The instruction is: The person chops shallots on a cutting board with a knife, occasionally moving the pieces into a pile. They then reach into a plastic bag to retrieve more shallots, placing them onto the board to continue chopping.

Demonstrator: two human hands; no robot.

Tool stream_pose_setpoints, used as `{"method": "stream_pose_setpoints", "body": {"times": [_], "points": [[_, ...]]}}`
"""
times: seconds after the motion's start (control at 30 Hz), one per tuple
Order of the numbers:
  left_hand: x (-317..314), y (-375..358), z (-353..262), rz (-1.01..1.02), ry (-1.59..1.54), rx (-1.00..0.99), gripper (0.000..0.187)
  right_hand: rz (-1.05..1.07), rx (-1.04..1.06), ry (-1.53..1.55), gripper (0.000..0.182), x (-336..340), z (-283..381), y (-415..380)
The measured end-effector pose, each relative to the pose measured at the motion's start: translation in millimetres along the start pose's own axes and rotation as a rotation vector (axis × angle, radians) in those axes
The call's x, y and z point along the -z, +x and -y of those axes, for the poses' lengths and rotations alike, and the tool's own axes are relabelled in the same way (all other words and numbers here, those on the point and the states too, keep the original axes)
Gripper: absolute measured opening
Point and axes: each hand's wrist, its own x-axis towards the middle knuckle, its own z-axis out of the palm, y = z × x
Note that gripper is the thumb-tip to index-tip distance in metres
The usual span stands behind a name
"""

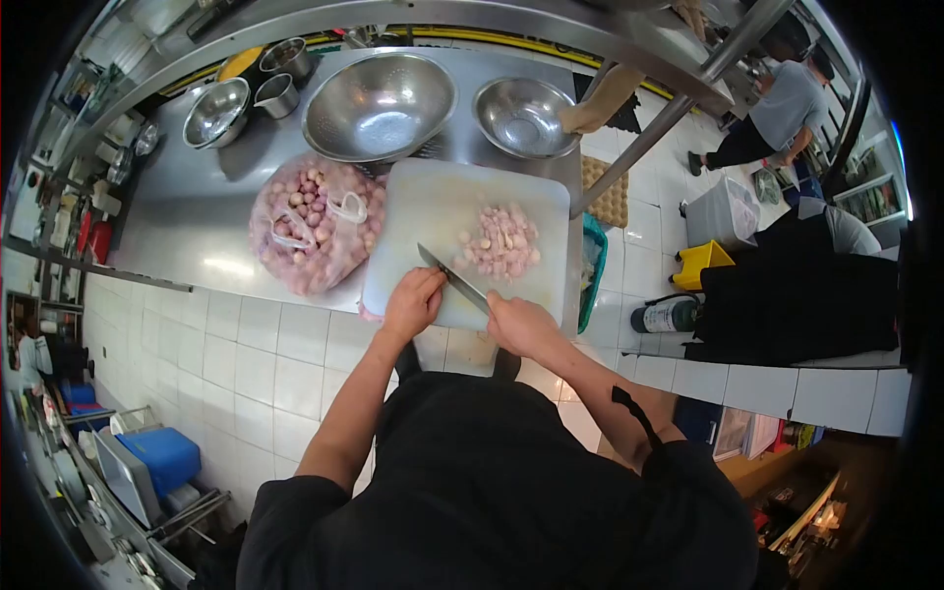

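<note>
My right hand (pixel 519 325) grips the handle of a kitchen knife (pixel 462 285), whose blade slants up and left over the white cutting board (pixel 403 211). At the blade's left side, my left hand (pixel 414 302) has its fingers bent together near the board's front edge. Whatever is under those fingers is hidden. Just beyond the knife, a heap of peeled pinkish shallots (pixel 503 239) lies on the board. To the left, a clear plastic bag (pixel 315 224) full of small shallots touches or nearly touches the board.
Behind the board stand a large metal colander (pixel 381 108) and a metal bowl (pixel 519 118); another person's arm (pixel 595 101) reaches to its rim. More metal bowls (pixel 216 113) stand back left. A steel post (pixel 639 147) and teal basket (pixel 592 270) flank the right. A co-worker (pixel 787 103) stands farther off.
</note>
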Motion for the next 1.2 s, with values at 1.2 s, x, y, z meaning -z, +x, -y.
{"method": "stream_pose_setpoints", "body": {"times": [1.2], "points": [[0.5,-8.9,-0.3,0.028,0.028,0.0,0.029,-0.059,0.039,0.086,0.023,-19.6,-3.1,-3.4]]}}
